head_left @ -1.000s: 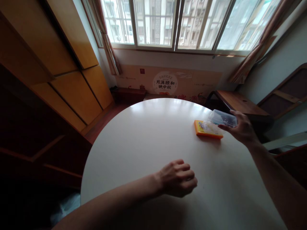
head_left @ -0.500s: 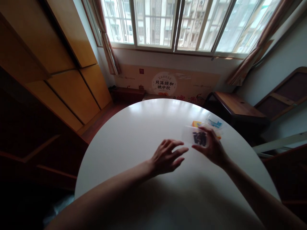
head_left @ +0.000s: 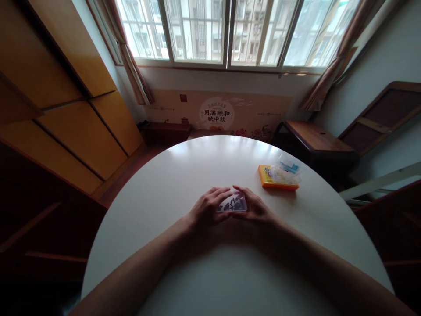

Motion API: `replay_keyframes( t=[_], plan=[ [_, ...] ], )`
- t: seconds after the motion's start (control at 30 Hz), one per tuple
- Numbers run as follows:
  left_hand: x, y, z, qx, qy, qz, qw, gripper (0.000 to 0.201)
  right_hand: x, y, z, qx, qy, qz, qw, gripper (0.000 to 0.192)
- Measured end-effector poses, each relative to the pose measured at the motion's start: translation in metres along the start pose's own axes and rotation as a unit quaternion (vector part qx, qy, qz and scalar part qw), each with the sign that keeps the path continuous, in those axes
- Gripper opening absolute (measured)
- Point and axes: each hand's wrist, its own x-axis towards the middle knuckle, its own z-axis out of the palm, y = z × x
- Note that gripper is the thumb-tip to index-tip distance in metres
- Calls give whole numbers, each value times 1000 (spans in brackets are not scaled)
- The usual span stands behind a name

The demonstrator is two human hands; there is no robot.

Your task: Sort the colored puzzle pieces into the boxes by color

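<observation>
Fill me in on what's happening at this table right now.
A person sits at a round white table and holds a small clear plastic case with dark contents between both hands, just above or on the tabletop. The left hand grips its left end, the right hand its right end. Farther off to the right lies a flat orange box with a crumpled clear plastic wrapper resting on and behind it; neither hand touches these.

Orange box [head_left: 278,177] on round white table [head_left: 184,175], clear packet [head_left: 289,167] atop it; wooden bench [head_left: 317,137] beyond
</observation>
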Motion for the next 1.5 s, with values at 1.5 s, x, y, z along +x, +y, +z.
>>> replay_keyframes(
  t=[1.5],
  plan=[
    [13,14,22,41,88,74,992,30,-13,-8,-1,447,46,165,878,86]
  ],
)
